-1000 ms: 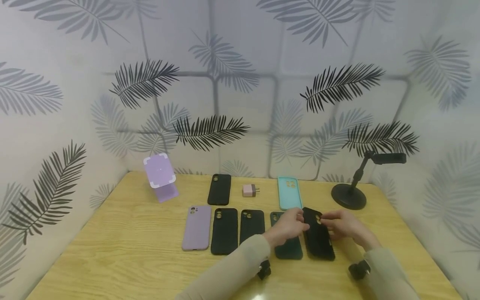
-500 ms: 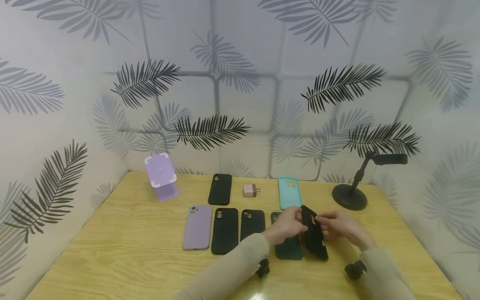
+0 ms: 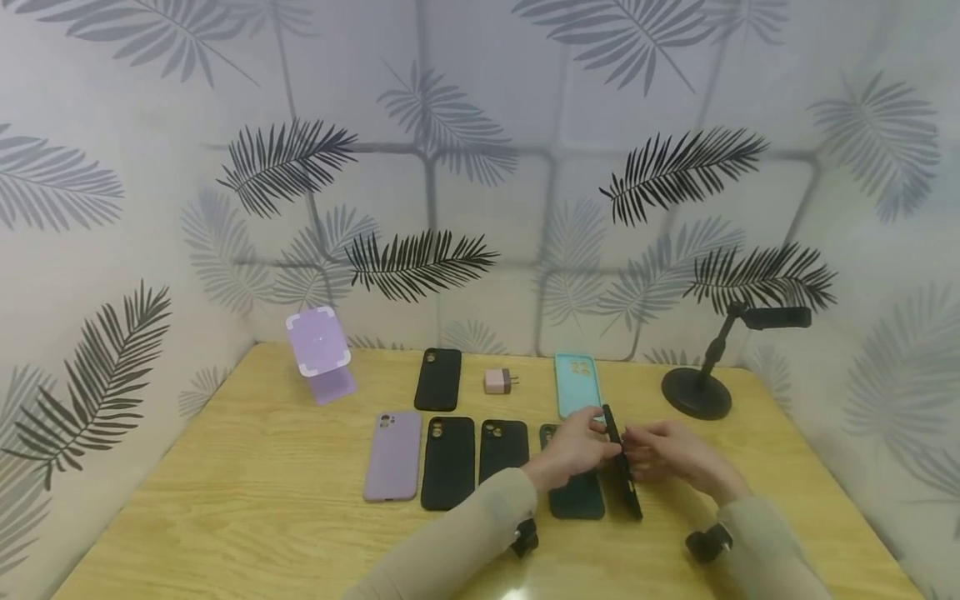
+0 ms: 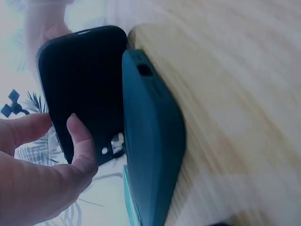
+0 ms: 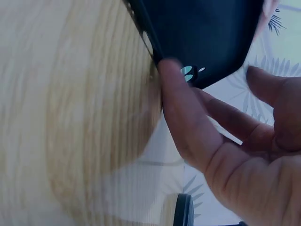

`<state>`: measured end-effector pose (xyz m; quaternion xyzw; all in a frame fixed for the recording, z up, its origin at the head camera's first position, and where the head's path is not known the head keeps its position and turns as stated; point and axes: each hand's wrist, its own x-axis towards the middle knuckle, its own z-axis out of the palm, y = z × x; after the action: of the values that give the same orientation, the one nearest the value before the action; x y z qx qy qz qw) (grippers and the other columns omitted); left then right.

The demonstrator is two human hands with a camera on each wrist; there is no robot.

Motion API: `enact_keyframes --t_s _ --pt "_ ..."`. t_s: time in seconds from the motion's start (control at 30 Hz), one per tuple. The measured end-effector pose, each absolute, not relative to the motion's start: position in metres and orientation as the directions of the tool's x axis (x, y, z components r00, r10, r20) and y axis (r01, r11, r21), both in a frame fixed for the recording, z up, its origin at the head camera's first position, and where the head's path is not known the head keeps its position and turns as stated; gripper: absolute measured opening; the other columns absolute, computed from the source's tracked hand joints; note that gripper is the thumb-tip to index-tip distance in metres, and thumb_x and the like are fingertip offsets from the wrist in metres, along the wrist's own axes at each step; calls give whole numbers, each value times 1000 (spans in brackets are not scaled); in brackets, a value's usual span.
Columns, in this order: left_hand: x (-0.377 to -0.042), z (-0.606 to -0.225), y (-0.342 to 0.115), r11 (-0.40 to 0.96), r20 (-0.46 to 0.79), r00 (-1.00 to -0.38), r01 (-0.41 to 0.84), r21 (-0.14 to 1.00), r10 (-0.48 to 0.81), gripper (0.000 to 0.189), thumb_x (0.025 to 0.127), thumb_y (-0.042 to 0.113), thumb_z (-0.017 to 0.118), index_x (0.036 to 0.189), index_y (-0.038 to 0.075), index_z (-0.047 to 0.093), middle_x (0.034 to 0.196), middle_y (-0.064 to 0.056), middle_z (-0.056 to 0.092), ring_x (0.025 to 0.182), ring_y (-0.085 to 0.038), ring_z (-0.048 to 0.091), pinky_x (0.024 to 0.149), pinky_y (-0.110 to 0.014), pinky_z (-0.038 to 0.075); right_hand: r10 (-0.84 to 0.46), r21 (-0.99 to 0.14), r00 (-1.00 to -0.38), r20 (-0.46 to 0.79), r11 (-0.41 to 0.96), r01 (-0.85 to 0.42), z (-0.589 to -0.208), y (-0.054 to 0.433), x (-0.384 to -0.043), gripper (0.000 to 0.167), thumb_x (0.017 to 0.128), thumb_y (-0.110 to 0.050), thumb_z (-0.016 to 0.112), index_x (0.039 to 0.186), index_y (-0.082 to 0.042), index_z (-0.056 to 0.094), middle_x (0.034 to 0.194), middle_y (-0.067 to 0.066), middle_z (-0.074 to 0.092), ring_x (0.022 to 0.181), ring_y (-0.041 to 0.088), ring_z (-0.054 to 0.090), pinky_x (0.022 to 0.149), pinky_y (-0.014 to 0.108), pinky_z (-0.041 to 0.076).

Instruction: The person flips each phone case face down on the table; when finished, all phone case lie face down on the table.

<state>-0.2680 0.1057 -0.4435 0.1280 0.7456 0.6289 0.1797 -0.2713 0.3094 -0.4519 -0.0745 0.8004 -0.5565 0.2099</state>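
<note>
A black phone case (image 3: 624,471) stands nearly on edge at the right of the front row, its camera cutouts low in both wrist views. My left hand (image 3: 573,446) pinches it by its far end, the thumb (image 4: 80,136) against one broad face and a finger at the side edge. On the other side, my right hand (image 3: 667,450) touches the case with a fingertip (image 5: 170,70), while its thumb is apart from the case. A dark green phone case (image 4: 153,136) lies beside it, partly hidden under my left hand in the head view.
Two black cases (image 3: 448,462) (image 3: 504,450) and a lilac case (image 3: 393,456) lie to the left. Behind are another black case (image 3: 438,379), a pink plug charger (image 3: 497,381) and a turquoise case (image 3: 577,385). A lilac stand (image 3: 321,342) and black stand (image 3: 697,392) flank them.
The black case has tipped from leaning with its back visible to nearly upright on its long edge. My right fingers have moved slightly left with it; my left hand keeps hold.
</note>
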Motion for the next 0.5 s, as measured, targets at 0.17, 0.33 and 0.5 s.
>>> enact_keyframes --t_s 0.17,0.33,0.5 --pt "-264 -445 109 248 -89 -897 23 969 433 64 90 11 70 148 11 41 134 -14 56 98 -22 66 78 -35 57 -328 -924 -904 -276 350 155 -449 306 -273 69 105 -44 38 139 16 42 135 30 53 113 28 63 90 45 56" --pt "-263 -446 109 273 -102 -876 35 961 471 65 91 9 69 149 15 40 137 -16 54 84 -25 68 72 -33 56 -318 -922 -902 -291 345 175 -446 304 -273 70 104 -46 40 144 12 37 136 32 51 109 27 64 89 46 56" --pt "-263 -448 108 270 -120 -849 28 962 515 63 90 4 67 147 13 43 140 -17 52 88 -28 69 77 -36 58 -274 -915 -919 -284 365 174 -447 307 -271 67 104 -41 45 146 11 35 138 31 51 109 27 64 89 44 56"
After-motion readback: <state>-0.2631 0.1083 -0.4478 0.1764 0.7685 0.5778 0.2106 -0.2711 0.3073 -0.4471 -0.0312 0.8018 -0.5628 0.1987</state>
